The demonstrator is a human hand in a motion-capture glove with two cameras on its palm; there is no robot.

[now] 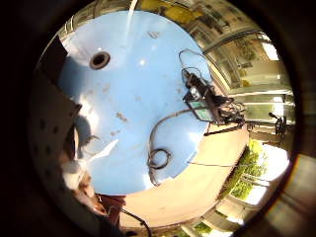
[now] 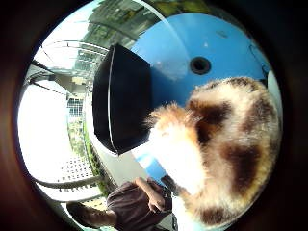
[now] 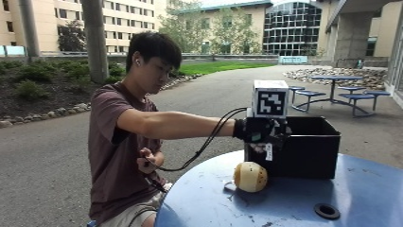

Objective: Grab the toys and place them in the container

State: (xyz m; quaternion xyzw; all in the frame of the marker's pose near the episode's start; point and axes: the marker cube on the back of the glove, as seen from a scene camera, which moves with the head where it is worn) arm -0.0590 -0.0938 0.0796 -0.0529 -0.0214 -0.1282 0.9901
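Your gloved right hand (image 3: 263,133) is stretched out in front of the near wall of the black container (image 3: 308,146), up near its rim. Whether your fingers are spread or curled you cannot tell from the outside view; they are hidden against the dark box.

The container stands on the round blue table (image 3: 277,208), toward its far edge. A plush toy (image 3: 250,177), cream with brown patches, lies on the table just beside the container's near wall, below your hand. In the thumb side palm view the toy (image 2: 226,149) fills much of the frame, close to your palm, with the container (image 2: 122,98) next to it.

A round hole (image 3: 327,211) sits in the table toward the near edge. A small device with a coiled cable (image 1: 205,101) lies on the table near its edge, well apart from the toy.

Your bare hand (image 3: 146,160) is held against your chest.
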